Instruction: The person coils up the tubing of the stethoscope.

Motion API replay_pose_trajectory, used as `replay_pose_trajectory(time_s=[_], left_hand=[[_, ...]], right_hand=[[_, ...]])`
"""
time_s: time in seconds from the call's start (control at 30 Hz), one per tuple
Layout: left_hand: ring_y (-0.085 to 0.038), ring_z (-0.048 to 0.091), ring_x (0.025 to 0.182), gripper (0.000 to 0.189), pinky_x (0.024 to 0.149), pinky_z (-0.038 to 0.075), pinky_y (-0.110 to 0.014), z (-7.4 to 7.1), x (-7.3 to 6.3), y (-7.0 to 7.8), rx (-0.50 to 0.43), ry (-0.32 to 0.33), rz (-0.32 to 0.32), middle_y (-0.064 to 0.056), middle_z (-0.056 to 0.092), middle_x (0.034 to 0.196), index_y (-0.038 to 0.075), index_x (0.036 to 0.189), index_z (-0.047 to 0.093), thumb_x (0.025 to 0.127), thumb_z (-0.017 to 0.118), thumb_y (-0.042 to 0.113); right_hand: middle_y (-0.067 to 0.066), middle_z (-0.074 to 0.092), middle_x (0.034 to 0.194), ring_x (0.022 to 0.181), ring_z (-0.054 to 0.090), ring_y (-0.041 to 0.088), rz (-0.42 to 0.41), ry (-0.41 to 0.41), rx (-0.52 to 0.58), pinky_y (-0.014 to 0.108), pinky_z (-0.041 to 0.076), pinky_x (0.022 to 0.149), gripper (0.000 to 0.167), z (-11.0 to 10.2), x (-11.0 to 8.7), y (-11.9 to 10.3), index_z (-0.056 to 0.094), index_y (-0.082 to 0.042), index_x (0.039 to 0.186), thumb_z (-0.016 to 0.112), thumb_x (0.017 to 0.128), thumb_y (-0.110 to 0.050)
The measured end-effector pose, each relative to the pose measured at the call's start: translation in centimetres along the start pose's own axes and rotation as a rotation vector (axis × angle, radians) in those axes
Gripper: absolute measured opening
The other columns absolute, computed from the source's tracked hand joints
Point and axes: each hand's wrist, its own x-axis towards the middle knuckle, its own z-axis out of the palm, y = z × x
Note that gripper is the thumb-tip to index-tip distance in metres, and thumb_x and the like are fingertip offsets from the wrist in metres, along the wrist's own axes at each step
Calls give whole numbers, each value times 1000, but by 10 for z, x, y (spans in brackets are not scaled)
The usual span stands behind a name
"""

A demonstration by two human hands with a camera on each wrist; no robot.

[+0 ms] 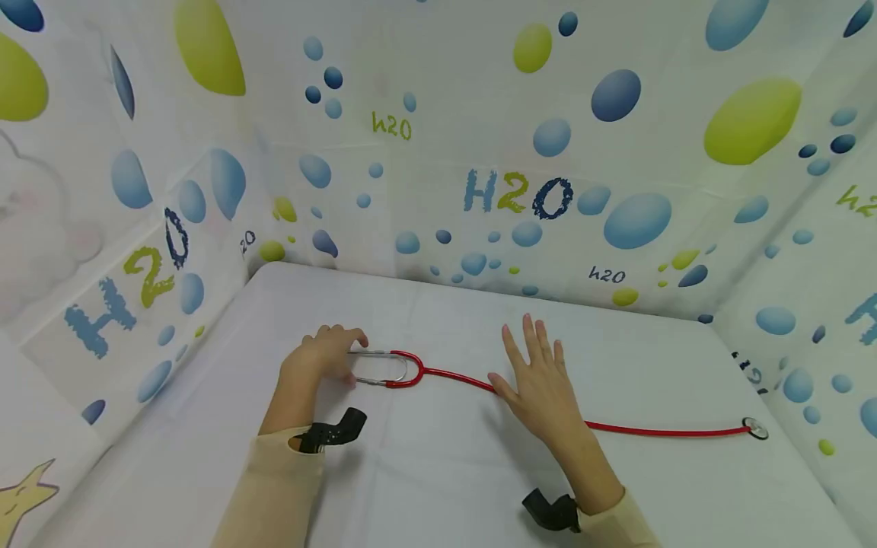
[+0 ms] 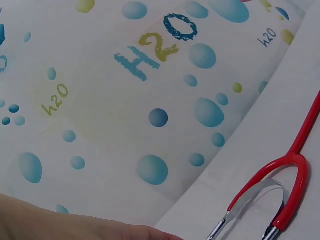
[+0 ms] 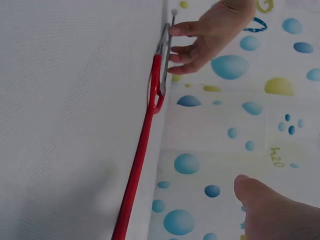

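A red stethoscope stretches across the white table, its two metal ear tubes at the left and its round chest piece at the far right. Over the ear tubes is my left hand, thumb and fingers spread apart, fingertips right at the metal. The earpieces are hidden under it in the head view. My right hand hovers above the middle of the red tubing, fingers straight and fanned out, nothing in it. Part of the tubing is covered by it. In the left wrist view, the metal spring shows between the tubes.
White cloth covers the table. Patterned curtains with blue and green spots stand behind it and at both sides. A black wrist mount is strapped on the left wrist and another black mount on the right.
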Motion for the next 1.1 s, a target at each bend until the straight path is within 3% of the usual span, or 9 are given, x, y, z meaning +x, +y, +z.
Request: replay_pose_trajectory(time_s=[0.2,0.33,0.47,0.6,0.73,0.9,1.0,1.1], left_hand=[[-31,50,102,50,92,36,-58,10,10,-9,-8,-14,4,-11,60,111,18,112,58,70,81,9],[-24,52,91,40,83,40,-45,17,20,-17,-63,-3,28,-5,60,101,17,103,61,70,80,5],[-20,54,83,30,76,44,-37,24,31,-24,-111,73,76,-2,63,92,16,96,67,70,80,7],[-20,59,87,26,80,47,-40,30,41,-24,-136,171,120,-2,69,91,14,97,72,72,81,12],[-22,60,88,22,82,48,-42,39,48,-16,-139,214,115,-2,70,90,13,95,74,74,79,12],[-22,60,85,16,80,48,-41,42,52,-12,-123,246,124,-2,71,90,13,92,74,76,78,13],[-22,60,85,11,78,48,-41,42,57,-11,-117,273,151,-3,71,90,12,90,74,78,76,13],[-21,59,84,7,78,48,-40,44,62,-11,-126,291,161,-3,71,90,12,88,74,81,74,11]], right_hand=[[16,8,160,148,6,35,-1,-66,11,59,14,115,73,11,0,-1,23,-18,152,53,92,-48],[18,13,159,147,9,35,-17,-153,46,58,15,115,71,27,0,-2,26,-16,151,54,92,-46],[18,19,157,147,12,35,-27,-241,75,57,16,115,67,43,0,-2,31,-14,149,53,93,-44],[17,28,154,146,19,33,-15,-270,96,56,21,114,60,51,-2,-2,37,-12,146,53,95,-39],[17,34,151,143,26,33,-9,-297,125,55,26,112,57,53,-6,2,39,-11,145,54,95,-34],[15,47,143,134,43,31,-27,-240,110,50,38,107,51,54,-5,3,48,-8,138,60,93,-28],[11,58,128,117,56,28,-39,-152,111,43,49,95,39,53,-2,1,58,-8,125,65,89,-23],[6,62,108,98,60,23,-44,-83,131,37,53,80,23,54,-1,0,65,-10,109,68,87,-16]])
